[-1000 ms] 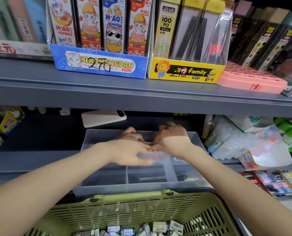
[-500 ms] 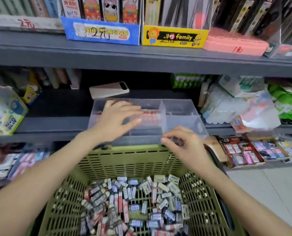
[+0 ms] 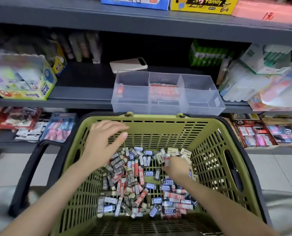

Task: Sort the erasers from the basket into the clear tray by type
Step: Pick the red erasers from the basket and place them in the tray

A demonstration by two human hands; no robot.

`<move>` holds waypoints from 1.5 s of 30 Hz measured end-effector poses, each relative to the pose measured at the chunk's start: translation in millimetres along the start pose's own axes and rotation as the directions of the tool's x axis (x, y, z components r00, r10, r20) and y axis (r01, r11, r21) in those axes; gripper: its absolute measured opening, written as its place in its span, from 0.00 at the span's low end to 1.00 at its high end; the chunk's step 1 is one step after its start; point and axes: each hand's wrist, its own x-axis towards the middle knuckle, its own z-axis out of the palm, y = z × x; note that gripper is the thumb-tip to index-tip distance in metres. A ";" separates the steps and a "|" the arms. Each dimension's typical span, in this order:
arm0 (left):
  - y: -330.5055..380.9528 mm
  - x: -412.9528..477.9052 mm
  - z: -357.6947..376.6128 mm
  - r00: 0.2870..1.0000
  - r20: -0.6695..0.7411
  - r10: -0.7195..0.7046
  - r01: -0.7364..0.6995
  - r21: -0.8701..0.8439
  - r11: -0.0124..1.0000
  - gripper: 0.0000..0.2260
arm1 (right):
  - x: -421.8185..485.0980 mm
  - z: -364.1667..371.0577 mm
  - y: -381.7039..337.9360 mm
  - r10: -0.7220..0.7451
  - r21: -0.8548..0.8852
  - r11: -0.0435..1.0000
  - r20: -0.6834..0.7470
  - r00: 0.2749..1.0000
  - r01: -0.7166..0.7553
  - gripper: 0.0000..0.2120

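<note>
A green basket in front of me holds a heap of several small erasers: dark 2B ones, red-and-white ones, blue-labelled ones and cream ones. My left hand hovers open above the basket's far left side, fingers spread, holding nothing. My right hand reaches down into the heap at the far right, fingers curled around a red-and-white eraser. The clear tray stands on the shelf just beyond the basket. Its middle compartment holds a row of red erasers, and its right one looks bare.
A beige phone lies on the shelf behind the tray. A glue box sits at the left, plastic packets at the right. Boxed goods fill the lower shelf on both sides. The basket's black handle hangs at the left.
Both hands have left the tray and dropped into the basket. The view has tilted down, so the eraser heap now shows fully. My right hand has closed on an eraser.
</note>
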 end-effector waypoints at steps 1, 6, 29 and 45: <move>-1.3 -3.7 3.6 0.997 0.024 -0.070 0.071 -0.041 0.997 0.16 | 0.6 1.0 -2.9 0.014 0.009 1.000 -0.008 1.000 -0.014 0.14; -3.2 -7.0 18.9 0.848 0.354 -0.395 0.492 -0.246 0.835 0.10 | -14.1 -15.4 -21.4 -0.036 0.528 0.849 0.104 0.994 -0.025 0.14; -7.6 13.6 -12.0 0.628 0.407 -0.663 0.620 -0.777 0.110 0.11 | -8.4 48.6 -102.0 -0.034 0.124 0.992 0.057 0.998 0.027 0.35; -15.9 12.1 -18.7 0.651 0.350 -0.674 0.577 -0.805 0.139 0.12 | 4.5 36.4 -44.6 -0.278 -0.035 0.958 0.128 0.952 0.285 0.17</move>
